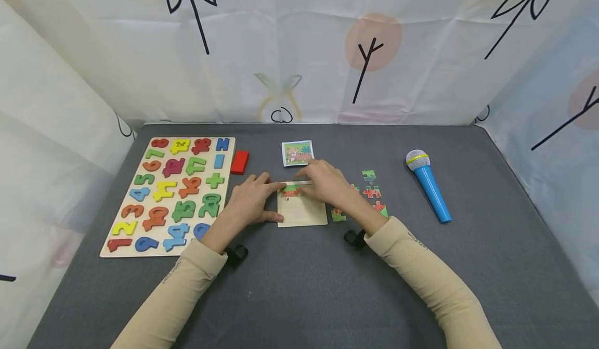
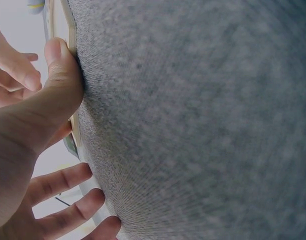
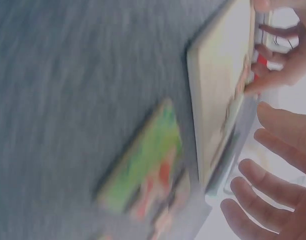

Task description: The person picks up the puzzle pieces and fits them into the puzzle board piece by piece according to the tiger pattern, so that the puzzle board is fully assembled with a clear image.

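A small wooden puzzle board [image 1: 303, 215] lies flat on the grey table, with joined picture pieces [image 1: 290, 190] at its upper left. My left hand [image 1: 250, 199] rests at the board's left side; its thumb [image 2: 60, 67] touches the edge and the other fingers spread over the cloth. Over the board's upper right reaches my right hand [image 1: 324, 181], fingers loosely extended and holding nothing in the right wrist view. It partly hides the board's upper right. Loose jigsaw pieces [image 1: 372, 192] lie right of the board, some behind the right forearm.
A picture card [image 1: 297, 153] lies behind the board. At the left is a large number board [image 1: 159, 182] with colourful raised figures, a red block [image 1: 239, 162] beside its upper right edge. A blue toy microphone [image 1: 431, 190] lies at the right. White printed cloth [image 1: 299, 52] hangs behind.
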A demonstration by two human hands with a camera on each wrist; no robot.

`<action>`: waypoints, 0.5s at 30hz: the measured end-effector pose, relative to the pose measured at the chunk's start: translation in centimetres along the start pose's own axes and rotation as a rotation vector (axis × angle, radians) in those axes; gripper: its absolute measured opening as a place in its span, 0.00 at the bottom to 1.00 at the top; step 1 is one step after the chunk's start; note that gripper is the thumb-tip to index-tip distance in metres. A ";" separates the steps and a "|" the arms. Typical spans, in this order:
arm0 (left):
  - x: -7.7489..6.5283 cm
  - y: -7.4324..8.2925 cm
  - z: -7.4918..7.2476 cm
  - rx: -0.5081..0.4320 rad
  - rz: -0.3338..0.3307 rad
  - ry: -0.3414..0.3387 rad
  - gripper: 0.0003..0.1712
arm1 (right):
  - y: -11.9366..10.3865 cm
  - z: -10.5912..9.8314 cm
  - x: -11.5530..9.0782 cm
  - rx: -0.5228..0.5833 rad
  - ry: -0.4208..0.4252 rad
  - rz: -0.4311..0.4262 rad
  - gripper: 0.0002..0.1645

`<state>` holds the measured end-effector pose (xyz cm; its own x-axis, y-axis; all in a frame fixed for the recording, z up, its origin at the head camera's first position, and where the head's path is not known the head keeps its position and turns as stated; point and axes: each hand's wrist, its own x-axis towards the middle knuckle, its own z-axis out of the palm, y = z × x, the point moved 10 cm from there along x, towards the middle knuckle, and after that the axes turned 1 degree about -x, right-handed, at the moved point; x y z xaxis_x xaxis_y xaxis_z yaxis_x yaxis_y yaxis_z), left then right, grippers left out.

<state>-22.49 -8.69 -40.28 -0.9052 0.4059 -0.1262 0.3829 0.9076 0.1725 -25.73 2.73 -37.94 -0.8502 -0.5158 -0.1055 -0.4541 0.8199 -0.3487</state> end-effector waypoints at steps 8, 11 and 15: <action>0.1 0.0 0.2 -0.008 -0.012 -0.014 0.50 | 2.8 -1.9 -1.3 -0.035 0.041 0.009 0.21; 0.1 0.0 0.1 -0.011 -0.011 -0.008 0.50 | 4.0 -2.5 -1.9 -0.033 0.057 0.017 0.21; 0.1 0.0 -0.1 -0.012 -0.010 -0.001 0.50 | 5.7 -3.2 -2.7 -0.035 0.073 0.037 0.22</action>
<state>-22.54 -8.65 -40.22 -0.9087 0.3969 -0.1290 0.3716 0.9102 0.1828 -26.88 9.55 -36.67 -0.8829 -0.4669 -0.0494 -0.4302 0.8467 -0.3131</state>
